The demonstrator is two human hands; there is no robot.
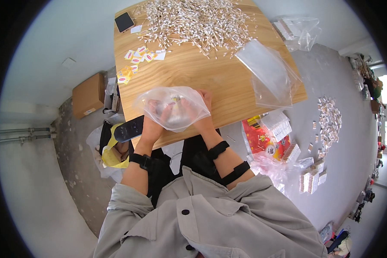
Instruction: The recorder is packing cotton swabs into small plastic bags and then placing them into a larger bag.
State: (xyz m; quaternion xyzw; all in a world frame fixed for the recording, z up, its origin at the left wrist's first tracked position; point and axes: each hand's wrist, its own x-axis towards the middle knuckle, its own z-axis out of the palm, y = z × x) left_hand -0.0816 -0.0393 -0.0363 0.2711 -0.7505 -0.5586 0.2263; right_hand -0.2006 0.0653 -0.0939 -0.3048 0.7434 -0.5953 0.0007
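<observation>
A clear plastic bag [182, 122] is spread between my two hands at the near edge of the wooden table. My left hand [156, 115] is closed on its left side, the fingers seen blurred through the film. On the right side my right hand [203, 105] grips the bag, part of it outside the film and part behind it. Through the plastic shows a small item with yellow and dark marks [175, 98], near my left fingertips; its kind is unclear. A large heap of cotton swabs [198, 23] covers the far part of the table.
Flat clear bags [266, 71] lie at the table's right. Small printed cards [137, 56] and a black-topped square device [124, 22] lie left. A phone [129, 128] juts by the left edge. Packed swab bundles [311, 178] and scattered small packs [329, 122] are on the floor.
</observation>
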